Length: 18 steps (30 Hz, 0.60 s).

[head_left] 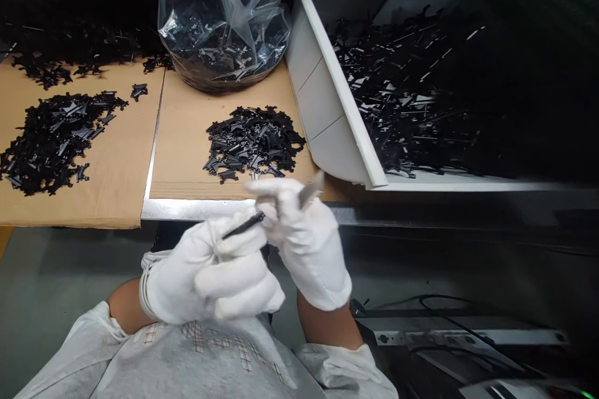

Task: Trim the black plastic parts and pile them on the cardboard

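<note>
My left hand (pixel 210 274), in a white glove, is closed around a small black plastic part (pixel 244 225), which lies across the fingers and points up to the right. Close beside it is my right hand (pixel 306 243), also gloved, with its fingers curled in. A flat, pointed grey blade (pixel 312 191) sticks up from the right hand; its handle is hidden. Both hands are over the front edge of the bench, and the right one is somewhat blurred. Just beyond them a pile of similar black parts (pixel 255 140) lies on the cardboard.
Another pile of black parts (pixel 56 134) lies on the left cardboard sheet (pixel 112 181). A clear plastic bag (pixel 224 25) of parts stands at the back. On the right is a white bin (pixel 334 100) of black parts. The bench has a metal edge (pixel 196 208).
</note>
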Each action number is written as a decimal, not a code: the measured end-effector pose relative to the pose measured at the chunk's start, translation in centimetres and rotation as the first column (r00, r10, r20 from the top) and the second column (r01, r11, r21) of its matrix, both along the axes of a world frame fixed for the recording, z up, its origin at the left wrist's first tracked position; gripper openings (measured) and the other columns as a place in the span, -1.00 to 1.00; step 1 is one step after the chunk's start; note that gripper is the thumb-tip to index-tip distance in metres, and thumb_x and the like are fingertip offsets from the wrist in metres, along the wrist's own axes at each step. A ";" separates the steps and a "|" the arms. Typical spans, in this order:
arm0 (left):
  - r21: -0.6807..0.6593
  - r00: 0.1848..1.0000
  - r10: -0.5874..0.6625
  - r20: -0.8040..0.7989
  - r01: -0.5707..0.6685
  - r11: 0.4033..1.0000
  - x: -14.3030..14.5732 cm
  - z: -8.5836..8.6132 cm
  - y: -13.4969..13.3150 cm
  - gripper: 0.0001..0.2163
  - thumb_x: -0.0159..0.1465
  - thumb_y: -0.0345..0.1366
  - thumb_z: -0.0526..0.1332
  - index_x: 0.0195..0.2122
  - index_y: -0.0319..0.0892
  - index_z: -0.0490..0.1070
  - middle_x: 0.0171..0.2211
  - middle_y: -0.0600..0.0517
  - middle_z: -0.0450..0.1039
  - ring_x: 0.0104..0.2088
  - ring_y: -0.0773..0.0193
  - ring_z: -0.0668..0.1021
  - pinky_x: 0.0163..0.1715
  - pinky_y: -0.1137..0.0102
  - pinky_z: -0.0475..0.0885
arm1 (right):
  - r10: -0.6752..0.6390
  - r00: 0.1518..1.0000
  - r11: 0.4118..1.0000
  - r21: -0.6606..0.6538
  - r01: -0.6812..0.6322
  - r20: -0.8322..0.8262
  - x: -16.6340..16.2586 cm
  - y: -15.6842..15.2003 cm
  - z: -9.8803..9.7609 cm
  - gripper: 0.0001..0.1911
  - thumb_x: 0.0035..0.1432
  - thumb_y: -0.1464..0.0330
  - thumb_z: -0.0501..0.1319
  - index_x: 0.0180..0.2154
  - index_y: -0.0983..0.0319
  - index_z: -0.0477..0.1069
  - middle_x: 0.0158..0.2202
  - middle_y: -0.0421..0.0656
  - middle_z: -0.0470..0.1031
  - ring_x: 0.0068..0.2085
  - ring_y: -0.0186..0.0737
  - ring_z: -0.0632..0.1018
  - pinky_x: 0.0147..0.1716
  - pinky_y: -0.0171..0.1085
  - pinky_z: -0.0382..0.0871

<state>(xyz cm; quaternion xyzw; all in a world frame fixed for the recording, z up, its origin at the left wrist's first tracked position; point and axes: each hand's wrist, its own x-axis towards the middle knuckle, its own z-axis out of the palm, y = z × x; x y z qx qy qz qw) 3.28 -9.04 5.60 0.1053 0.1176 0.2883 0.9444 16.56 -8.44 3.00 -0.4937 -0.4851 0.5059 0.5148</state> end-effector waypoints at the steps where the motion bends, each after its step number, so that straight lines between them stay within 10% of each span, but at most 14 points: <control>1: -0.054 0.998 -0.049 0.047 0.052 0.997 0.1 -0.1 0.2 -0.51 0.26 -0.13 0.13 -0.67 -0.16 -0.13 -0.91 0.24 -0.22 -0.84 0.46 0.02 -0.59 0.43 0.04 | 0.017 1.000 0.998 -0.053 -0.018 -0.010 -0.1 0.3 0.1 -0.58 0.07 -0.05 0.23 -0.41 0.18 0.49 -0.59 -0.25 0.36 -0.59 -0.36 0.35 -0.61 -0.33 0.30; 9: 0.068 0.982 -0.023 -0.187 0.037 0.997 0.1 -2.2 0.4 -0.56 0.27 -0.09 0.13 -0.65 -0.15 0.00 -0.83 0.21 -0.09 -0.78 0.43 0.10 -0.63 0.44 0.06 | -0.073 0.996 0.986 -0.146 0.079 0.049 -0.6 0.4 -0.5 -0.59 0.02 0.07 0.33 -0.58 0.21 0.30 -0.60 -0.29 0.34 -0.55 -0.41 0.38 -0.55 -0.40 0.34; 18: 0.502 0.562 0.385 -0.732 0.064 0.862 -2.0 -3.2 1.3 -0.72 0.25 -0.09 0.20 -0.46 -0.18 0.33 -0.57 0.12 0.37 -0.52 0.41 0.39 -0.44 0.49 0.30 | 0.026 0.994 0.988 -0.151 -0.010 0.105 -0.5 0.6 -1.2 -0.59 0.07 0.06 0.29 -0.56 0.20 0.28 -0.59 -0.30 0.33 -0.54 -0.40 0.34 -0.52 -0.37 0.32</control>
